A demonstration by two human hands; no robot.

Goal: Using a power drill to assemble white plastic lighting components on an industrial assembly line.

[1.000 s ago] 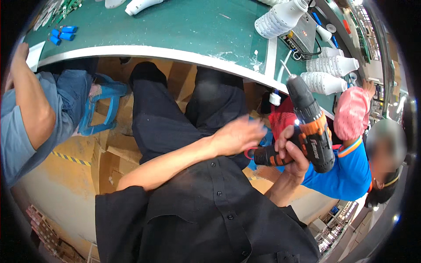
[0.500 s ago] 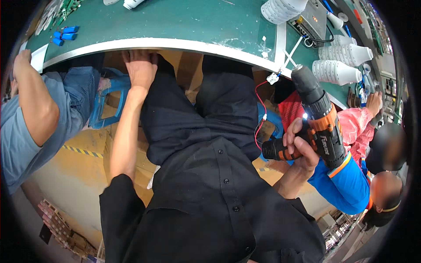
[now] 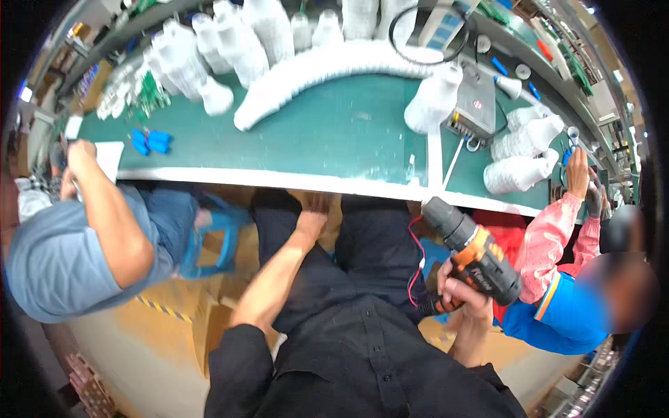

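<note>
A black and orange cordless drill (image 3: 481, 259) is gripped in my right hand (image 3: 465, 296), fingers wrapped round its handle. Its chuck points up and left, close to the front edge of the green worktable (image 3: 348, 111). A thin red wire (image 3: 420, 251) hangs beside the drill. My left hand (image 3: 315, 212) is low between my knees, just below the table edge; its fingers are smeared and partly in shadow, so I cannot tell what they touch.
Stacked white cups (image 3: 258, 31) and a long curved row of white cups (image 3: 306, 70) lie on the table. A metal power box (image 3: 476, 104) stands right of a white stack. Blue cylinders (image 3: 151, 141) lie at left. Co-workers sit on both sides; a blue stool (image 3: 223, 237) is at left.
The view has shifted, bringing more of the tabletop into sight. My left hand has moved right, from beside my left knee to between my legs. The drill stays in my right hand.
</note>
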